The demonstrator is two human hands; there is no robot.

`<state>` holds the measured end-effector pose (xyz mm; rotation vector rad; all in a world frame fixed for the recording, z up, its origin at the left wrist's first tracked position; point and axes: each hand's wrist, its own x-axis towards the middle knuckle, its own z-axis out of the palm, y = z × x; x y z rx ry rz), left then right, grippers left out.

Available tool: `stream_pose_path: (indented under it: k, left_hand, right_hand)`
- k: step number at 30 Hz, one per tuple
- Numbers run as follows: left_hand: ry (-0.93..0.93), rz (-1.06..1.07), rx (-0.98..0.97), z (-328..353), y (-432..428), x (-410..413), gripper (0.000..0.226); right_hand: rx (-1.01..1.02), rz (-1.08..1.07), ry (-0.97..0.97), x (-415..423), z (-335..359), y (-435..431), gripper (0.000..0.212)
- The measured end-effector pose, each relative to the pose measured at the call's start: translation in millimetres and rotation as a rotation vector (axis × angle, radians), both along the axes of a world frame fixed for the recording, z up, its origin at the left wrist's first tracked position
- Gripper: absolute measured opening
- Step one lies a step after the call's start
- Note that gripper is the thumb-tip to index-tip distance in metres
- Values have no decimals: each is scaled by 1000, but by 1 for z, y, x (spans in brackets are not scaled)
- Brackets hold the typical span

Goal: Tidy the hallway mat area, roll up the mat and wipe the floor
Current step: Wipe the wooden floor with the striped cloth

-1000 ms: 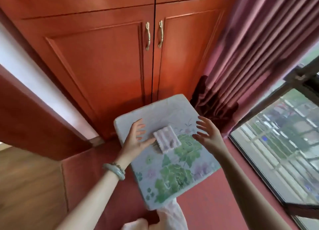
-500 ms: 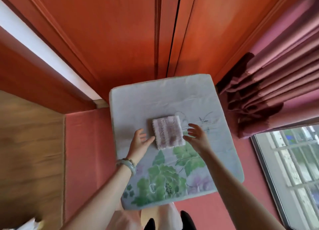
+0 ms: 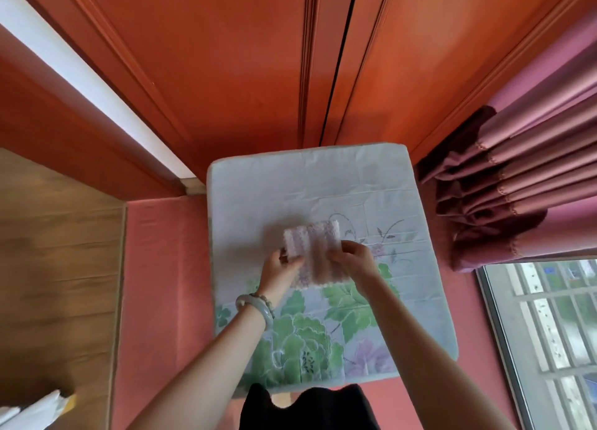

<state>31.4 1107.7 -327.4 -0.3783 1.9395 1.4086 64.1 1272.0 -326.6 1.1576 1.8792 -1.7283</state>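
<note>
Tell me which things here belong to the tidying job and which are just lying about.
Job: small pink striped cloth, gripped by left hand and right hand; square floral cushion mat; red floor.
Lying about: pink pleated curtain, white paper.

Bare forearms, no sleeves. Pale grey-green jade-looking bangle (image 3: pixel 256 310) on left wrist, plus black clothing (image 3: pixel 310 408) at 6 o'clock.

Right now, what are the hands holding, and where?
Both hands grip the cloth: left hand at its left edge, right hand at its right.
</note>
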Motion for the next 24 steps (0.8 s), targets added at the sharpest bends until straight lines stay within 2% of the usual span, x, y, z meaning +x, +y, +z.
stream_pose_path:
  k: [4,7,8,10,11,13,18,24]
  left_hand:
    - [-20,71,123,37,-22,-13,19]
    - [25,114,195,83,-52,-17,15]
    - [55,138,235,100,-65,-17,22]
    - [68,195,334,130,-96,-16,49]
    - [65,221,386,146,-111,-16,51]
    - [88,269,486,177,-143,-9,41]
    - [173,405,653,236,-228,18,48]
    - [300,528,676,288,-353,51,39]
  right_hand:
    - [-112,-17,123,-10,46,-10,25]
    - [-241,13,217,-19,96,-30,22]
    - [-279,32,243,-23,114,-39,22]
    - [-335,89,299,-32,152,-61,22]
    - [-352,126,331,-37,169,-73,21]
    - [-375,205,387,-44,203,-104,21]
    - [-437,384,461,-52,266,-193,23]
    - [-566,482,465,-40,309,-323,25]
